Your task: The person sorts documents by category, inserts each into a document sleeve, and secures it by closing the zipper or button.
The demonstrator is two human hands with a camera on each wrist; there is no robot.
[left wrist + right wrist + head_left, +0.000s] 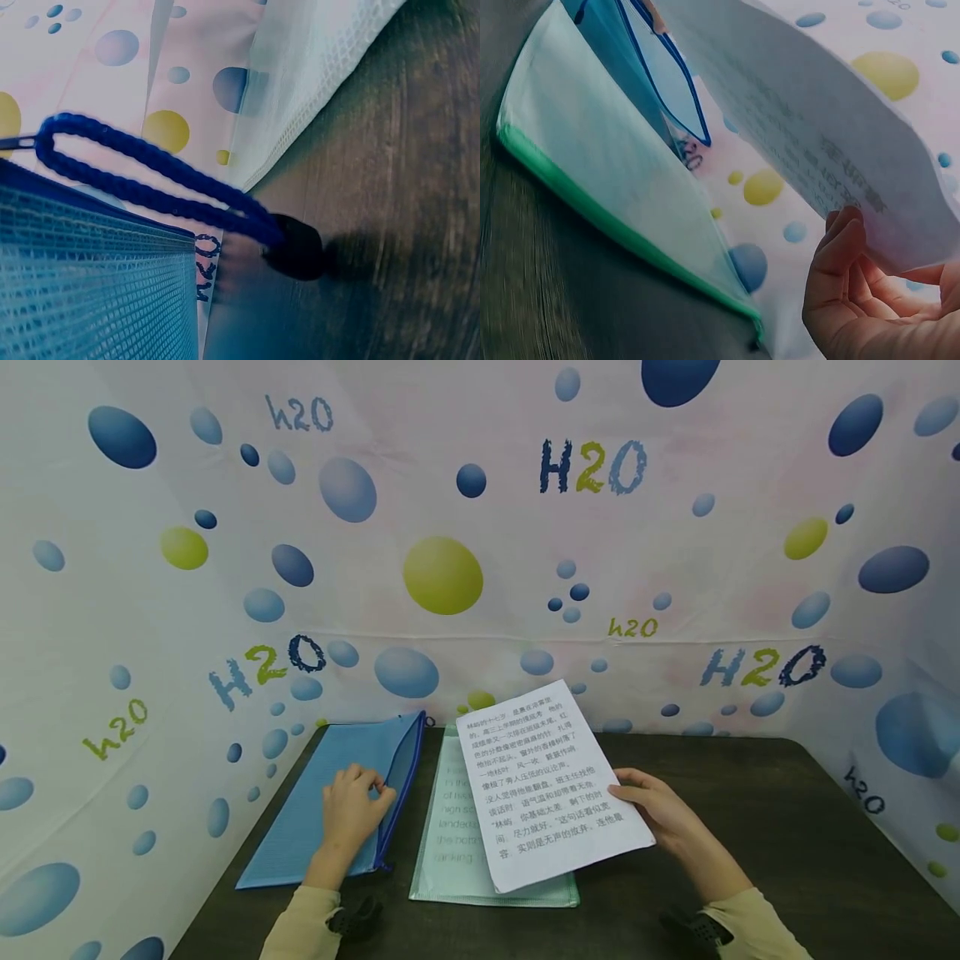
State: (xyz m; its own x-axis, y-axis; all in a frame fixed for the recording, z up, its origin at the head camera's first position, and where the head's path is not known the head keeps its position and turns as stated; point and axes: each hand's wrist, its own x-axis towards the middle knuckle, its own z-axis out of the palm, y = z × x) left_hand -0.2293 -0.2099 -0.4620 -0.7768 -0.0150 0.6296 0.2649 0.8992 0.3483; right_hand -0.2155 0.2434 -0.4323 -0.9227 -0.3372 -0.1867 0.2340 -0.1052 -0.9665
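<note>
A printed sheet of paper is raised at a tilt, and my right hand pinches its lower right edge between thumb and fingers. In the right wrist view, that hand grips the sheet's corner. A blue mesh zipper pouch lies at the left with its zipped side parted. My left hand pinches the upper layer of its opening. The pouch's blue cord pull with a black end hangs in the left wrist view; the hand itself is outside that view.
A green-edged translucent pouch lies partly under the raised sheet, with printed text showing through. It stands between the blue pouch and my right hand. The dark wooden table meets a bubble-patterned cloth backdrop behind and at the sides.
</note>
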